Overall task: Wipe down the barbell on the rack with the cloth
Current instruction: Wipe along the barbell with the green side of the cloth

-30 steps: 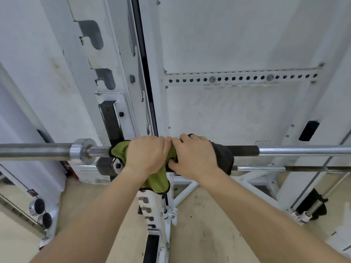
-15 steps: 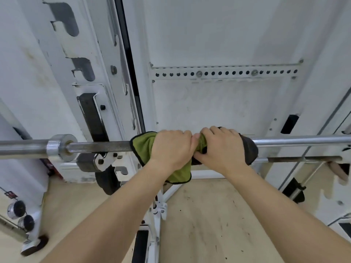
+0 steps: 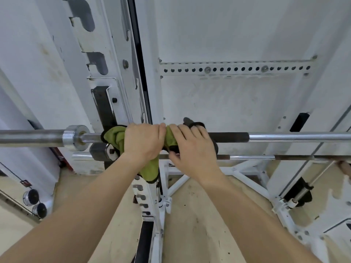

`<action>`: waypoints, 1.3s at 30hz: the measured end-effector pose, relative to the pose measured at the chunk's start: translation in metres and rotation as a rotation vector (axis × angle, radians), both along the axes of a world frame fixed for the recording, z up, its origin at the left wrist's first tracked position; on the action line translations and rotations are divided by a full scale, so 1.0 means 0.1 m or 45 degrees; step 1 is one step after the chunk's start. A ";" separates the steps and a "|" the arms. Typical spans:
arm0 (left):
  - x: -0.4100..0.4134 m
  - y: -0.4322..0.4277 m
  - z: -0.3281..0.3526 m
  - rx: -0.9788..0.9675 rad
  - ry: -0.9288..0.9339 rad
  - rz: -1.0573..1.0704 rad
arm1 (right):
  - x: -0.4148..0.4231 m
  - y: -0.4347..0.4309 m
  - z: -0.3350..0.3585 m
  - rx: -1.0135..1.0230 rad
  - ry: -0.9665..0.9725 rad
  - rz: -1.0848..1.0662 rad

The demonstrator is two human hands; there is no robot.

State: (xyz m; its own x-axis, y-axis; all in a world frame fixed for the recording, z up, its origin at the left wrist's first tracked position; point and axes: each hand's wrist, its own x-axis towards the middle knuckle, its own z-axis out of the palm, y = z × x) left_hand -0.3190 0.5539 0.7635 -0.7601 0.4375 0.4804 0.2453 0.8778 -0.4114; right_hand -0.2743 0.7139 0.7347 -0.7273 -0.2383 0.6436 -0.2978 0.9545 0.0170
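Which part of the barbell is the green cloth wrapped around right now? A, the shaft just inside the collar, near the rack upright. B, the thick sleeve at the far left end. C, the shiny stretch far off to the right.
A: the green cloth is bunched around the barbell shaft just right of the collar, with both the left hand and right hand closed over it.

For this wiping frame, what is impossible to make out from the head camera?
- Barbell under the cloth: hidden by fabric and both hands, so its cleanliness there is unknown.
- Both bar ends: cut off by the left and right edges.
- Left hand and right hand palms and fingertips: curled behind the bar.
- Object at the right edge, beside the lower bar: cropped, unidentifiable.
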 end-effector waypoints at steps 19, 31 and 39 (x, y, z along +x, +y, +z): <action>0.11 0.90 0.08 0.282 -0.252 -0.352 | 0.06 0.21 0.12 -3.187 -0.123 0.115; 0.02 0.29 0.07 0.068 -0.140 -0.063 | 0.14 -0.31 0.08 -3.207 -0.605 0.391; 0.22 2.29 0.03 0.239 -0.232 -0.268 | 0.29 1.49 0.06 -3.172 -0.065 -0.013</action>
State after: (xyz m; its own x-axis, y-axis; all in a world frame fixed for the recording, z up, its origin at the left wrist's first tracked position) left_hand -0.2971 0.7834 0.7663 -0.7432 0.5106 0.4323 0.4838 0.8565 -0.1798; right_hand -0.2453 0.8627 0.7405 -0.7393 0.5540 -0.3827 -0.2603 -0.7594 -0.5963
